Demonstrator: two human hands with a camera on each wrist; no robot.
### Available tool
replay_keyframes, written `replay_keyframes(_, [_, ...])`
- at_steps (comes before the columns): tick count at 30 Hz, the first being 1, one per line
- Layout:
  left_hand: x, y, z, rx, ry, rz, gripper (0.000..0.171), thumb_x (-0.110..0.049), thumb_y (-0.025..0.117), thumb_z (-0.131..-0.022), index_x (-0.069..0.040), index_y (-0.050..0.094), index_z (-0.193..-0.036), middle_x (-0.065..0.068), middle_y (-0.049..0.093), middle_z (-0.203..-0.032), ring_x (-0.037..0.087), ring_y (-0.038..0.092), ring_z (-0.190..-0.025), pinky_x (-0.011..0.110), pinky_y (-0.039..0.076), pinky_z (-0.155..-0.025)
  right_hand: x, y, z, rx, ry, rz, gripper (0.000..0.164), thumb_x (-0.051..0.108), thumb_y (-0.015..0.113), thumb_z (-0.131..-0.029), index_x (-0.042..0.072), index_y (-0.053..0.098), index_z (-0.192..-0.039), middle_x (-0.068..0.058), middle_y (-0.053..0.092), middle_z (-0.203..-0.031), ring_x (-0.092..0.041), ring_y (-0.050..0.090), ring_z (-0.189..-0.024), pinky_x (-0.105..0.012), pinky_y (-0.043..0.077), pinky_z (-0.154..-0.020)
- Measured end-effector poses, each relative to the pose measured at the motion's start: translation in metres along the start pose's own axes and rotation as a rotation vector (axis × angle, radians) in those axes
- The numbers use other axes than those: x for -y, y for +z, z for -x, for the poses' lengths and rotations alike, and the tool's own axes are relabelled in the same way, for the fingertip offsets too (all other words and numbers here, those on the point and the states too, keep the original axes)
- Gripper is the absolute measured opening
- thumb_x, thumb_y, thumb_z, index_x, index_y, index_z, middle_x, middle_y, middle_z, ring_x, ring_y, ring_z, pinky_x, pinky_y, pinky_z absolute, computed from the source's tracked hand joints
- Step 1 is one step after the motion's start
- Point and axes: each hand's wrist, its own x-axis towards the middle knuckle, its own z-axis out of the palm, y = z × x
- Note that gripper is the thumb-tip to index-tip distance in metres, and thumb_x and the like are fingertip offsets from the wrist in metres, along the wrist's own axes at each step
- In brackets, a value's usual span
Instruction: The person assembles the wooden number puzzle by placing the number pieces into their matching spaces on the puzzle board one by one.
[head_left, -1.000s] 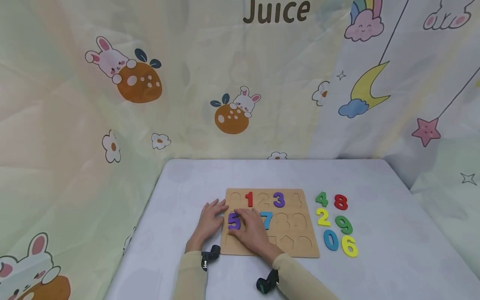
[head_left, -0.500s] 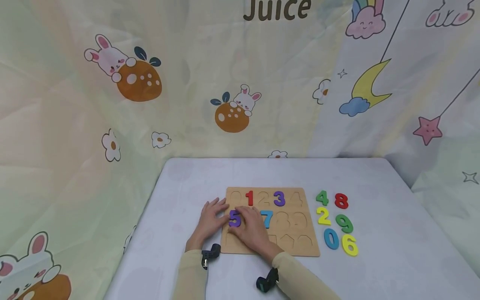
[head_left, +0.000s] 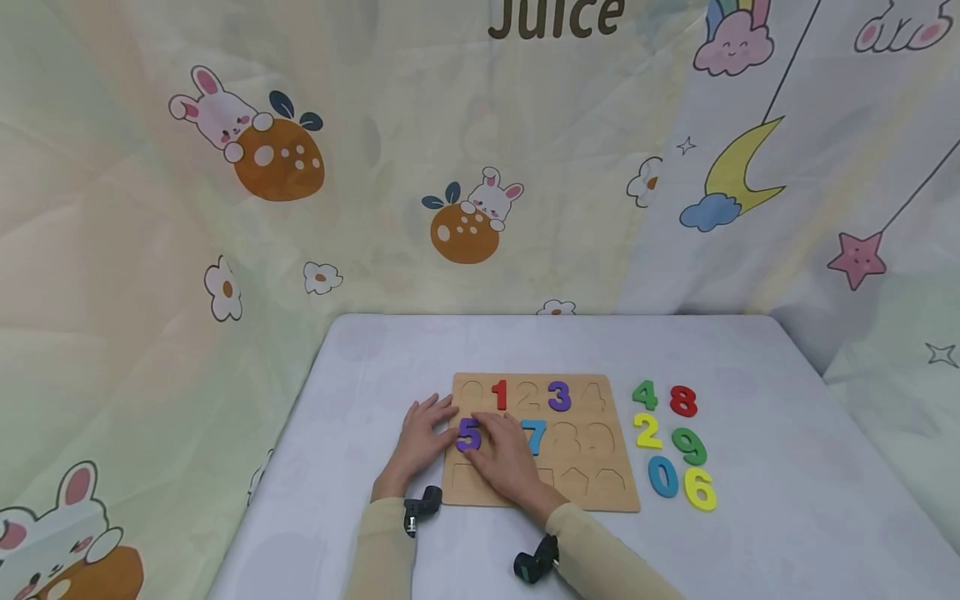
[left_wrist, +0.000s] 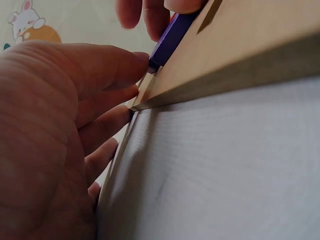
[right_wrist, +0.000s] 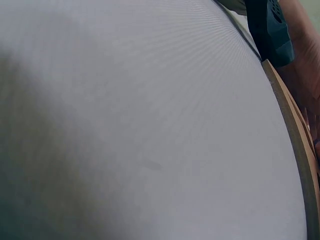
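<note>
Left of centre in the frame, your left hand (head_left: 416, 446) has its fingers extended and spread at the left edge of the wooden number board (head_left: 558, 461), likely to keep it from sliding on the tabletop (head_left: 375, 358). In the left wrist view its thumb tip appears to touch the purple 5 (head_left: 468, 435), probably checking it from that side. The 5 lies at the left end of the board's middle row; whether it is seated in its recess cannot be told.

Your right hand (head_left: 510, 467) pinches the 5 between thumb and index finger, a grip suited to fine adjustment. Farther right, the red 1 (head_left: 499, 395), blue 7 (head_left: 534, 438) and purple 3 (head_left: 559, 397) stand on the board, presumably held by matching recesses.

At right, off the board, two columns hold green 4 (head_left: 649, 398), yellow 2 (head_left: 647, 432), blue 0 (head_left: 655, 477), then red 8 (head_left: 683, 402), green 9 (head_left: 696, 448), yellow 6 (head_left: 690, 490), laid apart, apparently for easy reading and pickup.
</note>
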Motion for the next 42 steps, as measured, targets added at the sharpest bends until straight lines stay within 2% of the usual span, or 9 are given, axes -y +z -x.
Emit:
replay_keyframes(8, [0.002,0.003,-0.001,0.002,-0.005,0.006,0.035,-0.014,0.067,-0.088,-0.01,0.067,-0.123,0.001,0.053,-0.144,0.027,0.035,-0.142,0.051,0.011,-0.122,0.0,-0.002,0.002,-0.01,-0.005,0.008,0.058,0.033,0.077,-0.083,0.016,0.056,-0.134,0.001,0.061,-0.133,-0.019,0.052,-0.128,-0.046,0.025,-0.12])
replay_keyframes(12, [0.003,0.004,0.0,-0.002,0.016,0.018,0.035,-0.01,0.066,-0.087,-0.009,0.067,-0.123,0.003,0.054,-0.143,0.029,0.037,-0.141,0.052,0.011,-0.121,-0.002,-0.002,0.005,-0.002,-0.005,0.003,0.056,0.034,0.077,-0.083,0.018,0.057,-0.133,0.001,0.06,-0.134,-0.021,0.05,-0.129,-0.047,0.031,-0.116])
replay_keyframes(18, [0.003,0.004,0.001,0.004,0.019,0.021,0.036,-0.008,0.066,-0.086,-0.008,0.067,-0.123,0.005,0.054,-0.143,0.03,0.037,-0.141,0.053,0.012,-0.121,-0.005,-0.007,0.011,0.068,0.019,-0.089,0.053,0.031,0.071,-0.088,0.018,0.055,-0.137,0.0,0.053,-0.14,-0.023,0.046,-0.132,-0.048,0.04,-0.111])
replay_keyframes(22, [0.003,0.004,0.0,0.004,0.007,0.005,0.037,-0.009,0.066,-0.087,-0.009,0.067,-0.123,0.004,0.053,-0.143,0.029,0.036,-0.141,0.051,0.011,-0.121,-0.004,-0.02,0.014,0.072,0.023,-0.152,0.049,0.023,0.068,-0.091,0.018,0.054,-0.138,0.0,0.051,-0.141,-0.022,0.047,-0.132,-0.045,0.042,-0.11])
replay_keyframes(26, [0.004,0.003,0.0,-0.003,0.004,0.008,0.037,-0.008,0.066,-0.086,-0.008,0.067,-0.123,0.005,0.054,-0.142,0.03,0.037,-0.141,0.052,0.011,-0.121,-0.011,-0.034,0.017,0.03,0.006,-0.167,0.045,0.019,0.067,-0.092,0.016,0.056,-0.135,0.001,0.053,-0.139,-0.021,0.049,-0.13,-0.044,0.044,-0.108])
replay_keyframes(29, [0.004,0.004,0.0,-0.001,-0.001,0.009,0.037,-0.008,0.065,-0.086,-0.008,0.067,-0.123,0.005,0.054,-0.143,0.03,0.036,-0.141,0.051,0.011,-0.122,-0.024,-0.042,0.018,-0.042,-0.017,-0.174,0.043,0.016,0.07,-0.09,0.013,0.06,-0.131,-0.001,0.056,-0.136,-0.021,0.051,-0.128,-0.044,0.045,-0.107])
replay_keyframes(33, [0.004,0.005,-0.001,0.005,-0.015,0.015,0.038,-0.008,0.065,-0.087,-0.009,0.066,-0.124,0.003,0.053,-0.144,0.027,0.035,-0.142,0.048,0.009,-0.122,-0.039,-0.057,0.021,-0.126,0.0,-0.184,0.04,0.011,0.073,-0.087,0.012,0.063,-0.126,-0.004,0.059,-0.132,-0.023,0.051,-0.128,-0.047,0.044,-0.108])
replay_keyframes(38, [0.002,0.004,-0.002,0.0,-0.013,0.016,0.038,-0.008,0.065,-0.086,-0.008,0.066,-0.124,0.004,0.053,-0.144,0.028,0.035,-0.142,0.048,0.01,-0.122,-0.057,-0.072,0.031,-0.187,0.04,-0.204,0.037,0.008,0.072,-0.087,0.01,0.065,-0.123,-0.009,0.06,-0.132,-0.027,0.05,-0.13,-0.05,0.041,-0.109])
replay_keyframes(42, [0.0,0.002,-0.001,-0.001,-0.03,0.025,0.038,-0.008,0.065,-0.087,-0.009,0.066,-0.125,0.003,0.053,-0.144,0.028,0.034,-0.143,0.048,0.009,-0.122,-0.072,-0.08,0.037,-0.243,0.035,-0.209,0.035,0.005,0.071,-0.086,0.008,0.066,-0.12,-0.009,0.062,-0.128,-0.029,0.054,-0.124,-0.049,0.045,-0.106])
